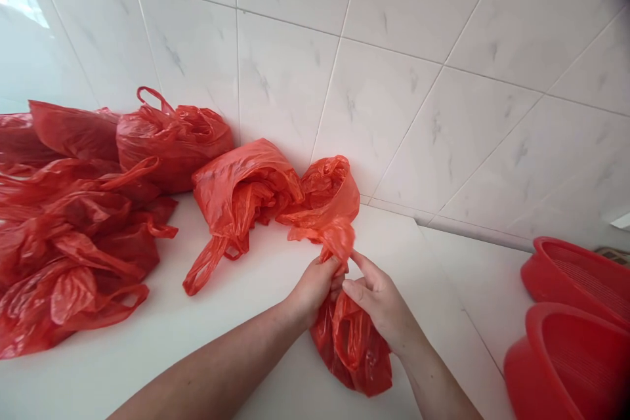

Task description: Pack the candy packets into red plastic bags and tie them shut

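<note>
A red plastic bag [361, 354] hangs gathered between my two hands, its lower part spread over the white tabletop and its bunched top standing above my fingers. My left hand [317, 285] is closed around the twisted neck of the bag. On the other side, my right hand [377, 298] touches the same bag, thumb and index finger apart near the neck; its other fingers are partly hidden. Just behind my hands, a crumpled red bag [332, 187] leans by the wall. To its left lies a bundled red bag [246, 187] with a loose handle.
A large heap of red plastic bags [73, 236] covers the left of the white table [256, 315]. At the right stand two red plastic baskets [541, 348]. A tiled wall [394, 105] closes off the back. A seam runs across the tabletop at right.
</note>
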